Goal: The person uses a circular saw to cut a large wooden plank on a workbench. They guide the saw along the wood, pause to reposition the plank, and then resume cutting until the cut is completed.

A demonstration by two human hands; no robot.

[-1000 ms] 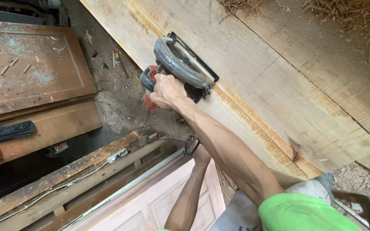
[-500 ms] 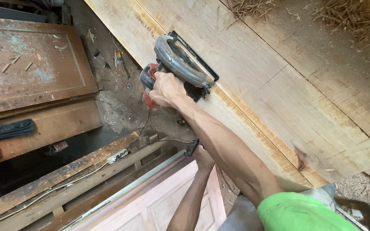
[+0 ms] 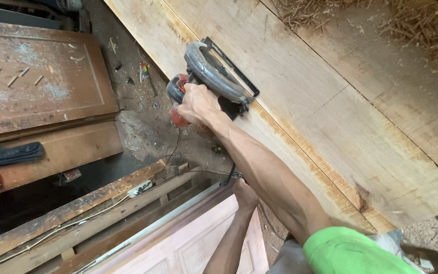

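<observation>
Gripping one circular saw (image 3: 214, 83) on one plank (image 3: 330, 116): right hand (image 3: 196, 104); left hand (image 3: 244, 193) holds its cord (image 3: 231, 175).

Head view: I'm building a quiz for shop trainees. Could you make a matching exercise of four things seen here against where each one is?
Things:
1. circular saw
2. right hand
3. left hand
4. brown door

Places:
A. lying flat at far left
B. on the saw's handle
C. on the wide plank's edge
D. below the plank, holding the black cord

Pairs: 1-C, 2-B, 3-D, 4-A
</observation>
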